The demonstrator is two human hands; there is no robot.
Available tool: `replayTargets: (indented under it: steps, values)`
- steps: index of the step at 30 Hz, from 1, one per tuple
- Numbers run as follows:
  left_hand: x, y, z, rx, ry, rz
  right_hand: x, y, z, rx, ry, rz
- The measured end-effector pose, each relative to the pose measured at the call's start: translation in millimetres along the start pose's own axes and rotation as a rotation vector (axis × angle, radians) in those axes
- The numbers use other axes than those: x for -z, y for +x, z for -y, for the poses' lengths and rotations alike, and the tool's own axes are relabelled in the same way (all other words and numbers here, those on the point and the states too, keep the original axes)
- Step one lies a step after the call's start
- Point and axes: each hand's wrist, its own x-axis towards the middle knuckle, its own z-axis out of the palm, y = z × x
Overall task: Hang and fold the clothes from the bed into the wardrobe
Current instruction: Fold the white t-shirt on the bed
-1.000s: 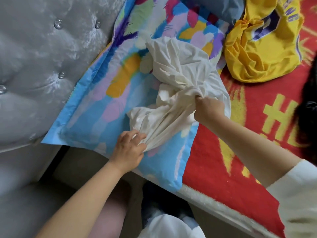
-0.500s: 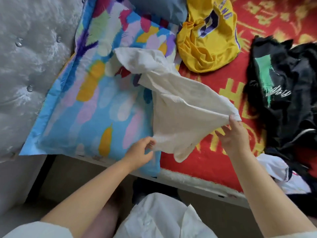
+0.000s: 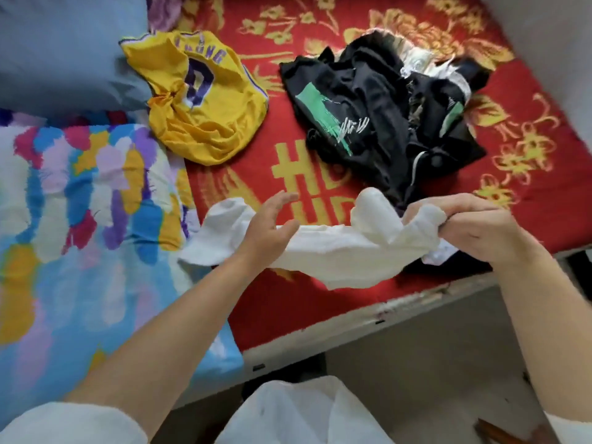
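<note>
R grip [image 3: 461, 229] bunching white garment [image 3: 333, 251], shape unclear.

From my seat the light reads as soft, even daylight, bright enough, with no hard shadows. The white cloth [image 3: 323, 251] is nearly blown out and loses its folds. The whole frame is slightly soft; the patterned quilt [image 3: 80, 219] at nine o'clock smears into blocks. Wide-angle bending curves the bed edge [image 3: 368, 318] toward four o'clock, and the corners stretch.
</note>
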Motion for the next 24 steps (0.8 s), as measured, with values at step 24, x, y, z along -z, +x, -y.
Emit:
replayTargets:
  steps: [24]
  values:
    - [-27.0, 33.0, -11.2, 0.384, -0.702, 0.173, -5.8, 13.7, -167.1, -0.503, -0.305, -0.039]
